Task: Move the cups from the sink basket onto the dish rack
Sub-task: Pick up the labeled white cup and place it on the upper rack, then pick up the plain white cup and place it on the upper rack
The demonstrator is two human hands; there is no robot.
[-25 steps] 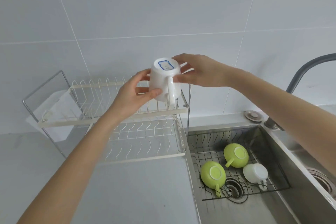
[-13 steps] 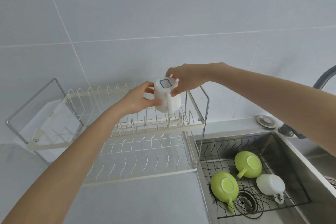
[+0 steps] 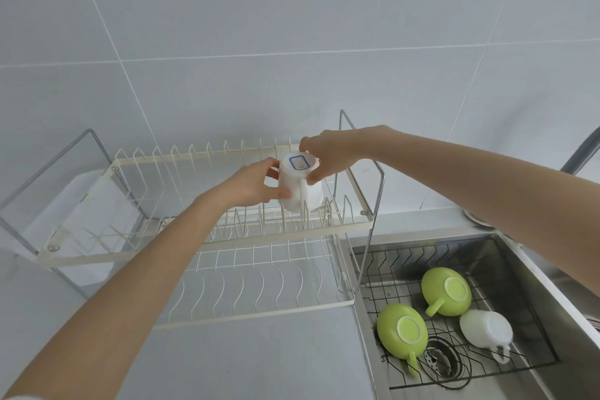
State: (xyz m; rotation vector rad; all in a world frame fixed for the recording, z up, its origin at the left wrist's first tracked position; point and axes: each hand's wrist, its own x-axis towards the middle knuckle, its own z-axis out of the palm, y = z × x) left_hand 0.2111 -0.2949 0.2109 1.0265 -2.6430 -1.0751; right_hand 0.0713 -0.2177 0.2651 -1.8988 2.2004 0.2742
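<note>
From the head view, my left hand (image 3: 251,187) and my right hand (image 3: 328,154) share one white mug (image 3: 300,188), which is upside down with its base and a blue-edged label facing up at me. My left grip wraps the mug's side, thumb across the front near the handle; my right grip pinches the upturned base from behind and to the right. The mug's rim is down among the prongs at the right end of the dish rack's (image 3: 201,256) upper tier; whether it rests on the wires I cannot tell. The rack stands on the grey surface (image 3: 246,357), just left of the sink (image 3: 532,273).

Inside the sink lies the wire sink basket (image 3: 383,273) with three cups, all upside down: a green cup (image 3: 446,291) toward the back, a second green cup (image 3: 402,334) nearer me beside the drain (image 3: 443,359), and a white cup (image 3: 487,330) to their right, just beside the back green one. A curved faucet (image 3: 581,153) shows at the right edge.
</note>
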